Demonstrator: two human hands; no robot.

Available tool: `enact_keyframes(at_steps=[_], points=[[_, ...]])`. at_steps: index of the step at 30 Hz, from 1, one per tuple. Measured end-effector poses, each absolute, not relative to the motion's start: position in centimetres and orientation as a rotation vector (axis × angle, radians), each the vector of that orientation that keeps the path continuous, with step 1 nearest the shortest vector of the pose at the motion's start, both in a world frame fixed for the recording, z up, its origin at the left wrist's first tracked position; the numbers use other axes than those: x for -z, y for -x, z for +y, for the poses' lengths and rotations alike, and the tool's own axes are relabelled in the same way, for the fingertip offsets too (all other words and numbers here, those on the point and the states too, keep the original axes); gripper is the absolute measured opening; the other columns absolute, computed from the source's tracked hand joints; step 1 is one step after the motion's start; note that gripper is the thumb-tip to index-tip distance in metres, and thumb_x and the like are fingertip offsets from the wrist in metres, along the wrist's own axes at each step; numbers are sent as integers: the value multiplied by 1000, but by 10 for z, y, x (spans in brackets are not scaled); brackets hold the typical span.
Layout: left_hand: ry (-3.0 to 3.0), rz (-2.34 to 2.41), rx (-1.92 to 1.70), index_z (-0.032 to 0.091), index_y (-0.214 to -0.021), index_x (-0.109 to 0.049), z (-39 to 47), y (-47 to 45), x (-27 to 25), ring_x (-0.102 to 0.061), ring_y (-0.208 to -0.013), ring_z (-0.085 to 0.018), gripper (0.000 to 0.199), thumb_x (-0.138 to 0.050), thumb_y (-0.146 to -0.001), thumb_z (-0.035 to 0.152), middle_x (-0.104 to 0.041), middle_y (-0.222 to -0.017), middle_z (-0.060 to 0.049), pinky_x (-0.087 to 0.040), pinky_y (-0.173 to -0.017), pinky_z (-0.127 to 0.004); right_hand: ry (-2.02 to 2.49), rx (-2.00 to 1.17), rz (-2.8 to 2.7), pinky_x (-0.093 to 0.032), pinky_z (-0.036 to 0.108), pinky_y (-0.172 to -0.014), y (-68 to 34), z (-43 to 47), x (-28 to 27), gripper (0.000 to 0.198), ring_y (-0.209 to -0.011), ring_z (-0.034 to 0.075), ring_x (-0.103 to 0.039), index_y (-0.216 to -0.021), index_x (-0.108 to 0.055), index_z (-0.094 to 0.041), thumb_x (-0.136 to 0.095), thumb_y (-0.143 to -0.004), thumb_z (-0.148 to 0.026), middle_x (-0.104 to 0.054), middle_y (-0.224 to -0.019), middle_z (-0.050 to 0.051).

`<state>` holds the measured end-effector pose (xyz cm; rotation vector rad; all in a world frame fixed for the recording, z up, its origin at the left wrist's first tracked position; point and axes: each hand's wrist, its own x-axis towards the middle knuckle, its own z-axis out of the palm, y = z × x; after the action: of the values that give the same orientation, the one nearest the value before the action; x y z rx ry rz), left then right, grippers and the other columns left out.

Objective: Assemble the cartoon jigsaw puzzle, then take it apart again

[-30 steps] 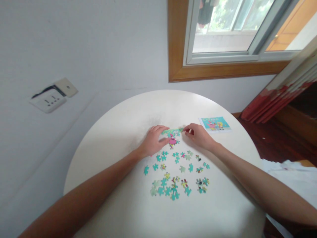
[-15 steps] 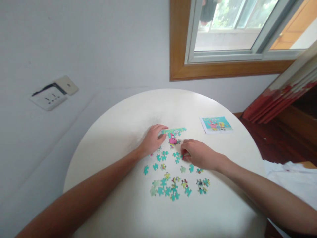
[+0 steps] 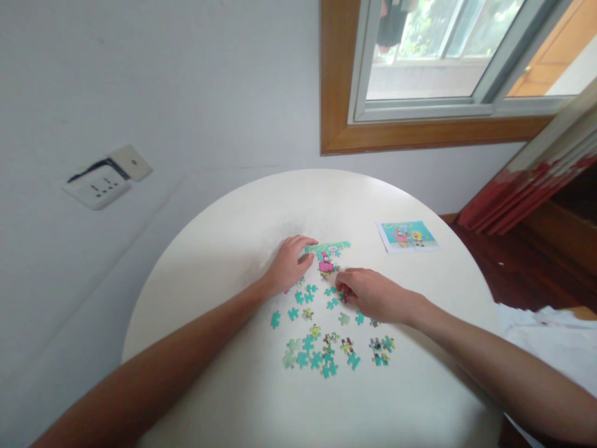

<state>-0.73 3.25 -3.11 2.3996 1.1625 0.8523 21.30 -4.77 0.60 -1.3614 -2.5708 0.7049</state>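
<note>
Table (image 3: pixel 209 261) is white. Left hand (image 3: pixel 289 264) is at the left edge of the part-built puzzle (image 3: pixel 325 266), grip loosely spread; right hand (image 3: pixel 370 292) is below-right of it, grip curled, can't tell around what. Picture card (image 3: pixel 408 236) right of it, loose pieces (image 3: pixel 316 359) below.

Saw a socket (image 3: pixel 97 188) on the pale wall (image 3: pixel 209 93) at the left. Noted a window (image 3: pixel 426 78) with a wooden frame (image 3: pixel 333 81) at the upper right, a red and cream curtain (image 3: pixel 508 191) near it, and a dark reddish floor (image 3: pixel 489 261) below.

A home room, with curtain (image 3: pixel 527 177) and window (image 3: pixel 420 59).
</note>
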Motion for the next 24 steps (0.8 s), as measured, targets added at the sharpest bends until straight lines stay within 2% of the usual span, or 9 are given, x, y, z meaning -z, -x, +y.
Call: enact_keyframes(at_steps=[8, 14, 18, 24], points=[[-2422, 1146, -845, 19, -107, -63, 34, 7, 33, -57, -106, -21, 24, -54, -85, 13, -65, -109, -4, -42, -98, -39, 1327, -744, -2606, -37, 26, -66, -214, -48, -7, 18, -71, 14, -52, -80, -64, -13, -52, -73, -2, -62, -89, 10], [-2423, 1146, -857, 20, -106, -63, 34, 7, 34, -57, -106, -21, 26, -52, -85, 11, -66, -108, -4, -42, -99, -39, 1317, -714, -2609, -35, 27, -68, -215, -47, -6, 24, -77, 16, -53, -94, -63, -16, -54, -76, -3, -63, -93, 8], [-2427, 1147, -855, 20, -105, -64, 34, 7, 32, -57, -105, -21, 26, -51, -84, 11, -66, -107, -4, -42, -99, -40, 1304, -728, -2638, -36, 27, -68, -216, -47, -9, 16, -76, 16, -51, -89, -62, -14, -53, -79, -6, -60, -91, 9], [-2431, 1140, -843, 20, -105, -63, 33, 7, 32, -57, -105, -21, 25, -50, -85, 12, -66, -108, -5, -42, -99, -40, 1248, -739, -2612, -39, 30, -72, -217, -48, -11, 15, -79, 17, -52, -85, -59, -15, -54, -75, -5, -58, -92, 10]])
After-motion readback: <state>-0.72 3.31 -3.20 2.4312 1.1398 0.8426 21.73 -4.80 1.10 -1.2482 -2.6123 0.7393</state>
